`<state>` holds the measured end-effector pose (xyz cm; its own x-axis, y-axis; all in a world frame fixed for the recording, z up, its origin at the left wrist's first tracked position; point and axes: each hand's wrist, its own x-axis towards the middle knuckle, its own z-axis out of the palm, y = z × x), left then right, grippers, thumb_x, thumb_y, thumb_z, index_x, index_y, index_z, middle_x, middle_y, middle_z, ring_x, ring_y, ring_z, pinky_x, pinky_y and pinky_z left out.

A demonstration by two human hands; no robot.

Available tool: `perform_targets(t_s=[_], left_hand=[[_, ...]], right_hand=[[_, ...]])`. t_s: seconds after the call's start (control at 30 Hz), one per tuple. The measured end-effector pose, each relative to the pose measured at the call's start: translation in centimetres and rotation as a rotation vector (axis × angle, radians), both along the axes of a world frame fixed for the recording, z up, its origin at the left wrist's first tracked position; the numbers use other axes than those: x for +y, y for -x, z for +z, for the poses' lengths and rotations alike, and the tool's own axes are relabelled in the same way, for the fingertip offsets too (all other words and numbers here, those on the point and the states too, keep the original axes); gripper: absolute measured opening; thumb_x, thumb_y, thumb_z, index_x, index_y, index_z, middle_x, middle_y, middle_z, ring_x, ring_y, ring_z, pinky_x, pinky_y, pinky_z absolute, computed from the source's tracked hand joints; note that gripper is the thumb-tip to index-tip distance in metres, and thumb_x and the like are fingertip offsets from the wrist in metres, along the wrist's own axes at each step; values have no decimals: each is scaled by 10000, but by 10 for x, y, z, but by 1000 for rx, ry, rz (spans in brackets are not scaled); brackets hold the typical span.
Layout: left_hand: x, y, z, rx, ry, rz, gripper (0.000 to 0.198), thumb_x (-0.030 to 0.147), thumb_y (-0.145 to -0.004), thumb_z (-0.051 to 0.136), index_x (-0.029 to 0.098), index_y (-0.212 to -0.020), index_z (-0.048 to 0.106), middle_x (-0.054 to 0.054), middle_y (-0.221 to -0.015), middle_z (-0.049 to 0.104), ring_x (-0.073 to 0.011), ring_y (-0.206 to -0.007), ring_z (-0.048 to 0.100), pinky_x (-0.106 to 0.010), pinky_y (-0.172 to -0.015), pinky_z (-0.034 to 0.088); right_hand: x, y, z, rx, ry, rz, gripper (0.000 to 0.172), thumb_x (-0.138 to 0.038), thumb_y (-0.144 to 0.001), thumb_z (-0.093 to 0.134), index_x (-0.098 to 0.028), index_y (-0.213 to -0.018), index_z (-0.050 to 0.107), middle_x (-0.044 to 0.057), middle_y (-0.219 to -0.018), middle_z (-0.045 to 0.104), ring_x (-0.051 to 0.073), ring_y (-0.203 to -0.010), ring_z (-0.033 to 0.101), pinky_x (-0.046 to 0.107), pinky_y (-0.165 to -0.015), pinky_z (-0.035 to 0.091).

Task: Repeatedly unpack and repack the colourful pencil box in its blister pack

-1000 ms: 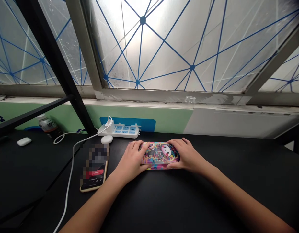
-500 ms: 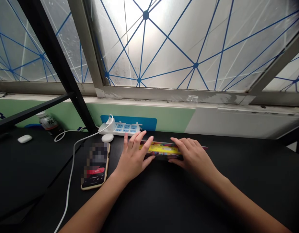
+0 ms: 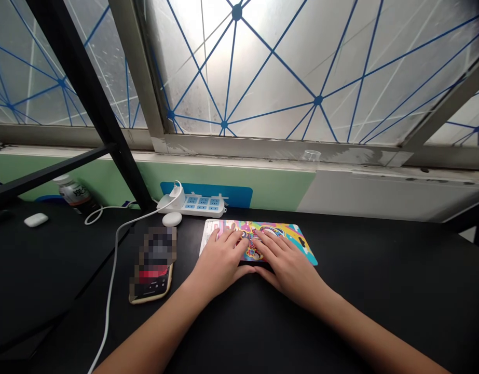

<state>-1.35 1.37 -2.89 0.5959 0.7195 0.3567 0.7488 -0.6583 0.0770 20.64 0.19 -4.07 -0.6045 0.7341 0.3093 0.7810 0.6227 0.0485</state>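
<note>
A flat, brightly coloured package point(image 3: 303, 246) with a cartoon print lies on the black table, its white end at the left and its blue edge at the right. My left hand point(image 3: 220, 257) rests on its left half, fingers spread over the print. On the middle and right part lies my right hand point(image 3: 288, 262), fingers stretched out flat. Both thumbs sit at the package's near edge, their tips close together. The print beneath my fingers is partly hidden.
A phone point(image 3: 151, 291) lies left of my hands, with a white cable point(image 3: 113, 270) running beside it. Behind are a power strip point(image 3: 202, 205) and a round white object point(image 3: 172, 219). A bottle point(image 3: 78, 195), a white case point(image 3: 36, 220) and a black post point(image 3: 126, 171) stand farther left.
The package has gone from standing on edge between my hands to lying flat, with its printed face up. Both hands now rest on top, and my right hand has moved left.
</note>
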Motion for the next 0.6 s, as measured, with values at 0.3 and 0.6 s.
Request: perform_targets(t_s=[0.3, 0.6], left_hand=[[14, 18, -11, 40, 206, 261, 886, 754, -875, 451, 180, -1538, 326, -217, -1595, 299, -452, -1467, 230, -671, -1086, 295], [13, 19, -8, 64, 213, 268, 834, 757, -904, 365, 186, -1512, 394, -196, -1601, 295, -436, -1481, 205, -693, -1099, 256]], right_hand=[[7, -17, 7, -54, 253, 82, 793, -627, -912, 540, -323, -1570, 220, 63, -1615, 271, 346, -1481, 243, 611, -1147, 307], [0, -143, 5, -36, 316, -120, 539, -613, -921, 533, -387, -1411, 533, 41, -1469, 531, 350, -1365, 468, 569, -1068, 432]])
